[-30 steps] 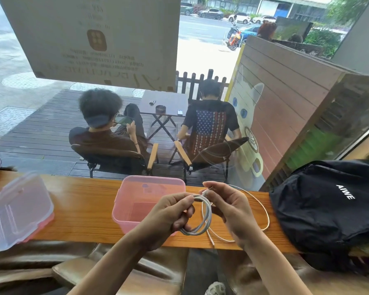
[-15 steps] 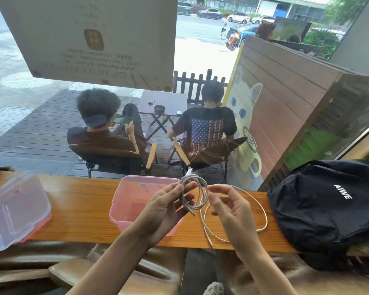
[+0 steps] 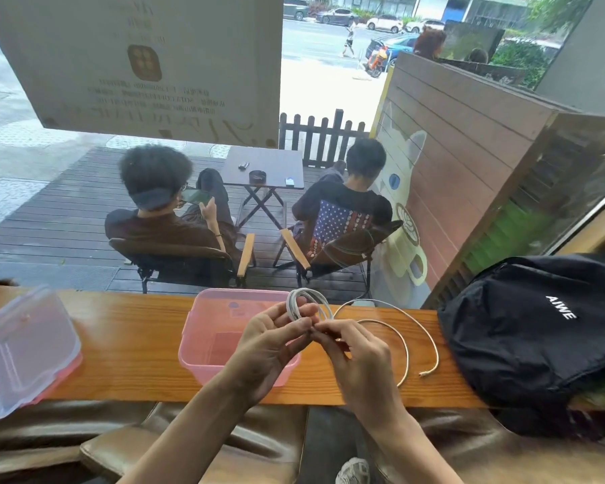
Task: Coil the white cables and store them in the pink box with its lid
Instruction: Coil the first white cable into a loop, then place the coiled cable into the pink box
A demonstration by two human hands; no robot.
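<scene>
Wooden counter (image 3: 126, 344), pink box (image 3: 203, 330) empty: my left hand (image 3: 269, 347) pinches the white cable (image 3: 306, 303) coil, right hand (image 3: 358, 358) now closed beside it (tail shorter, coiling nearly done).

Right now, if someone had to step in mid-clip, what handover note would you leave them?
Left hand: pinching the coiled loops of the thin white cable, held above the table.
Right hand: grip at the coil's base, feeding the slack.
The cable's loose tail lies curved on the orange wooden counter, its plug end near the black fabric backpack.
Open pink plastic box looks empty; its clear lid sits far left.
Done: several loops wound.
Left: wind the tail, box it, fit the lid.
</scene>
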